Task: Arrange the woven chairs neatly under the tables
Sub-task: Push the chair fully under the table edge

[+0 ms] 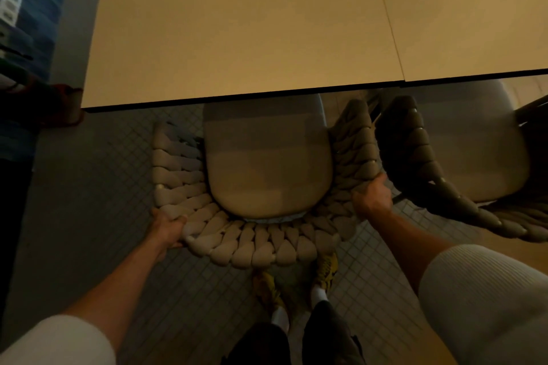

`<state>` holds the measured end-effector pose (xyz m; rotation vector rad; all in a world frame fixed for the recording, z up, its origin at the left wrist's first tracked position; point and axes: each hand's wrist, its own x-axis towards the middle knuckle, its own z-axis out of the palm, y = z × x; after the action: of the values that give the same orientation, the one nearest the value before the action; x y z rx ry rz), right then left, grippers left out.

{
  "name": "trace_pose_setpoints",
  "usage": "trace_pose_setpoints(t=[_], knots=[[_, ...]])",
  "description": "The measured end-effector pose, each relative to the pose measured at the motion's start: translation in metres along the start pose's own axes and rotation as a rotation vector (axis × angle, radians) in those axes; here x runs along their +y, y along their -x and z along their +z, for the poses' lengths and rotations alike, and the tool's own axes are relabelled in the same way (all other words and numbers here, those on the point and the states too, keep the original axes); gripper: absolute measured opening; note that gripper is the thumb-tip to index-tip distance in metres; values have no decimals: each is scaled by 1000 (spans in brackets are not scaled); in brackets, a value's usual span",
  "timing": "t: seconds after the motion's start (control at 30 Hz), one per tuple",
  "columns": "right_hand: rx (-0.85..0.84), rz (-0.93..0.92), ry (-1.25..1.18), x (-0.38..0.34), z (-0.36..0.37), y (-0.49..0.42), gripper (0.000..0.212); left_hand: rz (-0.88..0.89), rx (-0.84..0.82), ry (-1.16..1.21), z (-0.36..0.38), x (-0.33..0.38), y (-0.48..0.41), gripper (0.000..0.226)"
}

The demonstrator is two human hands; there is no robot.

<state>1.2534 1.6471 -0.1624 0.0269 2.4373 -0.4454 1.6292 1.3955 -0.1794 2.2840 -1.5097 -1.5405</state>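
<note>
I see left hand [167,227] gripping chair [258,246] rim at 8 o'clock, right hand [372,197] gripping at 3, seat partly under table [237,38]

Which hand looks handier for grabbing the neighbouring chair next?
Probably the right hand: it holds the woven chair on the side next to the darker chair, whose back lies just beside it. The left hand holds the far side.
</note>
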Motion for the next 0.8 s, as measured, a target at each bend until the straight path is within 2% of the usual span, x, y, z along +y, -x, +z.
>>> trace_pose_setpoints(t=[0.27, 0.5, 0.8], knots=[[-8, -27, 5, 2, -3, 2, 78, -4, 33, 2, 3, 3, 1, 49], [7, -66, 4, -3, -11, 4, 65, 40, 40, 30, 5, 3, -2, 47], [-1, -35, 4, 1, 0, 7, 68, 15, 35, 35, 1, -3, -7, 49]])
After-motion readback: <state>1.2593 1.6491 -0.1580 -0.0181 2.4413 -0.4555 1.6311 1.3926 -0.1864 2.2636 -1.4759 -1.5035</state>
